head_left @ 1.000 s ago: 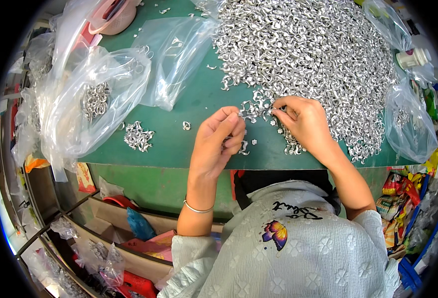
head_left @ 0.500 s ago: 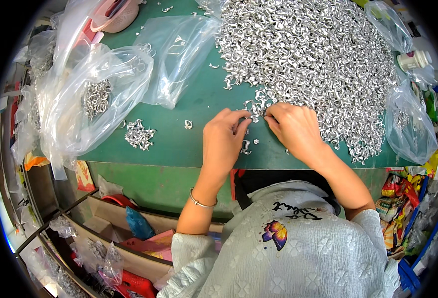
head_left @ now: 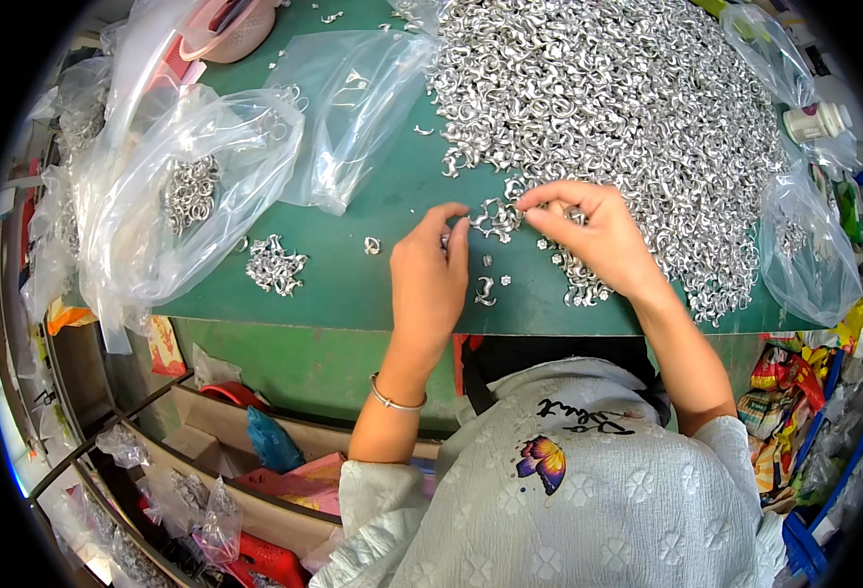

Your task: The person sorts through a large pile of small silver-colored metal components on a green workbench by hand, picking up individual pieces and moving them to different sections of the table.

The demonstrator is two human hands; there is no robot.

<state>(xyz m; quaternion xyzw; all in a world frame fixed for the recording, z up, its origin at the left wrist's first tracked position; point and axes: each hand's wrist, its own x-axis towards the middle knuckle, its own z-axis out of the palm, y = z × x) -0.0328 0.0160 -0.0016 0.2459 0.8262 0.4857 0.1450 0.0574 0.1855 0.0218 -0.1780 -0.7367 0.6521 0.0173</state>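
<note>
Silver curved metal pieces form a large pile (head_left: pixel 598 108) on the green table, with a loose cluster (head_left: pixel 497 218) at its near left edge. Just left of that cluster is my left hand (head_left: pixel 426 279), thumb and fingertips curled close together around a small silver bit, mostly hidden. My right hand (head_left: pixel 598 240) hovers at the pile's near edge, its thumb and index tips almost meeting beside the cluster. Whatever they pinch is too small to make out. A curved piece (head_left: pixel 485 291) and tiny silver bits lie on the table between my hands.
To the left sit a small heap of silver pieces (head_left: pixel 275 267), one single piece (head_left: pixel 372 245) and a clear plastic bag (head_left: pixel 245 147) with metal rings inside. A pink basket (head_left: pixel 231 34) stands at the far left. A white bottle (head_left: pixel 815 121) and another plastic bag (head_left: pixel 809 250) are right.
My hands have drawn apart. The left has shifted slightly left, while the right has lifted and turned, uncovering pieces at the pile's near edge.
</note>
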